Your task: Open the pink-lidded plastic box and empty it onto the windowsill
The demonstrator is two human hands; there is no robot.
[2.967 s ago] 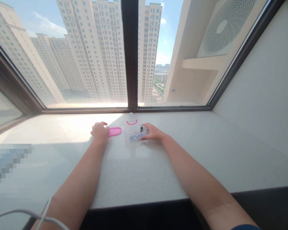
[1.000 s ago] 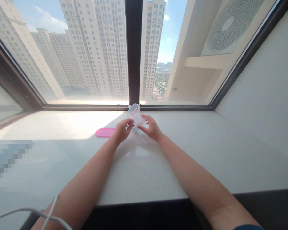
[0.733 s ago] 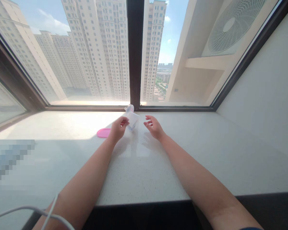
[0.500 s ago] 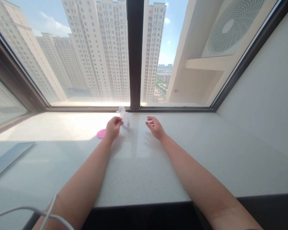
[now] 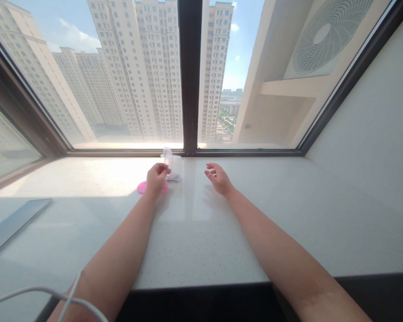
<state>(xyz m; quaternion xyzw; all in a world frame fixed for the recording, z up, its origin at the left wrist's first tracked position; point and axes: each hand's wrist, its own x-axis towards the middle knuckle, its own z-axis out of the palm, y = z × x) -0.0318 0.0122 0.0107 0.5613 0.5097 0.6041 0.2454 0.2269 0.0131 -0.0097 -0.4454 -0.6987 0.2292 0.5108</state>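
Left hand (image 5: 157,178) pinches clear container (image 5: 174,166), at its two o'clock; right hand (image 5: 218,178), farther off, half-curled, grips nothing, container toward nine. Pink oval (image 5: 141,187), partly hidden, stretches nine-to-three.

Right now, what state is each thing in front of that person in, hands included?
Clear box: held roughly upright.
Box lid: apparently open.
Left hand: closed on the clear box.
Right hand: open, holding nothing.
Pink oval piece: flat, partly hidden by the left hand.
Phone: flat, cut off by the picture's edge.
White cord: loose, crossing the left forearm.
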